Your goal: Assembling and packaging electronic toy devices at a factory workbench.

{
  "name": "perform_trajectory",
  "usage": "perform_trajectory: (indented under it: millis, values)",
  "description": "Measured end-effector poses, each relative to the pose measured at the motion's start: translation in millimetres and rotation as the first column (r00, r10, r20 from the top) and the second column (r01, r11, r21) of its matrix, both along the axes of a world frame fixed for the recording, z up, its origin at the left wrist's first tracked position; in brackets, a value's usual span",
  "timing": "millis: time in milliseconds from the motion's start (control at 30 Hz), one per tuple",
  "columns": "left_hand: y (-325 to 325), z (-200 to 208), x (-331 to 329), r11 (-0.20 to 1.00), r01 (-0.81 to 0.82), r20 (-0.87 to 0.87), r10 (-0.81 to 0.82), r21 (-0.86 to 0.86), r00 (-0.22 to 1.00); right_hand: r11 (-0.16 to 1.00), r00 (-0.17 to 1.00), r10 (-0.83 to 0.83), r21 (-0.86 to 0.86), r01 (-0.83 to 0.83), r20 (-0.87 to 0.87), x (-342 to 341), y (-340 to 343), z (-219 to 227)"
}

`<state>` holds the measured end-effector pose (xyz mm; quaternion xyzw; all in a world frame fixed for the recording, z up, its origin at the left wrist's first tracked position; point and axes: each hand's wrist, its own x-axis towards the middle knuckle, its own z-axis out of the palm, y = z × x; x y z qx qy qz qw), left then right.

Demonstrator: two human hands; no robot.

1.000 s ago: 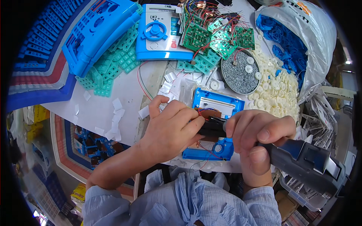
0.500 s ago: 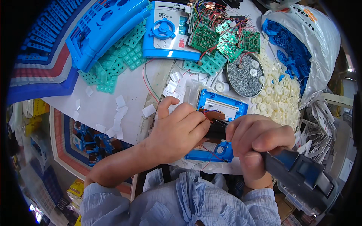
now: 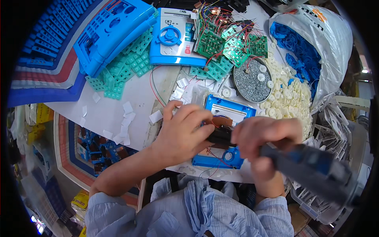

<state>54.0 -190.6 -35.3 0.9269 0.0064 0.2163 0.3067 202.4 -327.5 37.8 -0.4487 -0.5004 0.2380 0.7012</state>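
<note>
My right hand (image 3: 268, 138) is wrapped round a dark grey cordless screwdriver (image 3: 312, 170), its body blurred and reaching out to the lower right. Its tip is hidden behind my fingers, beside a black plastic part (image 3: 220, 136). That part lies across a blue plastic panel (image 3: 215, 161) in front of me, with a brown board (image 3: 222, 121) and thin coloured wires next to it. From the left, my left hand (image 3: 177, 132) grips the black part's near end between thumb and fingers. The other fingers are bent over it.
Beyond the panel stand a round tin of small screws (image 3: 252, 89), cream plastic discs (image 3: 282, 106) and green circuit boards (image 3: 211, 43) with wires. Blue-and-white housings (image 3: 173, 59) and teal keypads (image 3: 138, 63) lie at the back left. A white bag (image 3: 335, 47) holds blue parts.
The screwdriver in my right hand has swung slightly and is now blurred. My left hand has shifted a little on the black part. The whole view has moved slightly.
</note>
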Motion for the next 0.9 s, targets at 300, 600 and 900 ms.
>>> perform_trajectory:
  millis: [300,600,900]
  values:
    - [7.0,-3.7,23.8,0.931,-0.039,-0.002,0.041,-0.362,0.999,0.417,0.332,-0.898,0.313,0.853,0.29,-0.2,-66.3,39.1]
    - [2.2,-8.0,20.7,0.999,0.027,-0.003,-0.027,-0.028,1.0,0.798,0.565,-0.163,-0.228,0.557,0.809,16.5,-63.0,-31.6]
    - [1.3,-4.1,21.9,0.978,-0.028,-0.022,0.024,-0.208,0.999,0.877,0.631,-0.153,-0.19,0.441,0.76,28.7,-52.5,-52.1]
